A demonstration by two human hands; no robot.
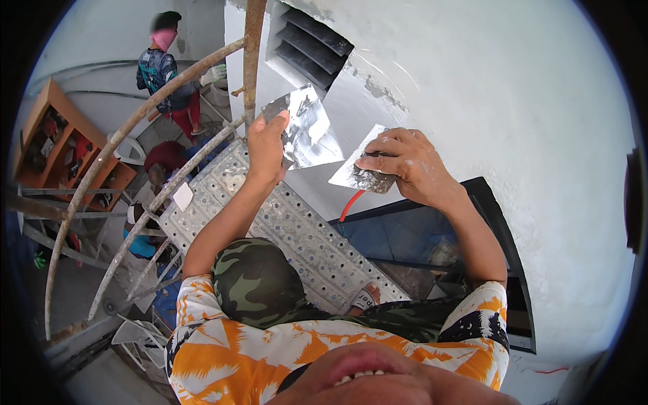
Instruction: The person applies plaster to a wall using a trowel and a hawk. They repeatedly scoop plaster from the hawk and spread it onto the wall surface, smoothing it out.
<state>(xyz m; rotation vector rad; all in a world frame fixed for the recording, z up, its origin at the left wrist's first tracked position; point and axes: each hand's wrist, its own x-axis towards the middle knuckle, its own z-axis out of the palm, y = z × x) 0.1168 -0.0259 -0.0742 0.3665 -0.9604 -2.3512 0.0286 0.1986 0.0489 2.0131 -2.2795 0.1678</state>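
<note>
My left hand (267, 145) grips a wide flat metal plate (312, 131) smeared with white filler, the thumb lying on its upper face. In my right hand (413, 165) is a metal putty knife (352, 170), its blade streaked white and its darker part under my fingers. The knife's blade is close to the lower right edge of the plate; whether they touch I cannot tell. White smudges mark my right fingers. Both tools are in front of the grey-white wall (499, 115), below a dark louvred vent (312, 44).
Beneath me is a perforated metal scaffold plank (290, 223), with rusty curved rails (145, 101) on the left. A dark-framed opening (486, 202) lies right, beside a red tube (351, 204). Below left are a standing person (165, 77), other people and an orange shelf (67, 152).
</note>
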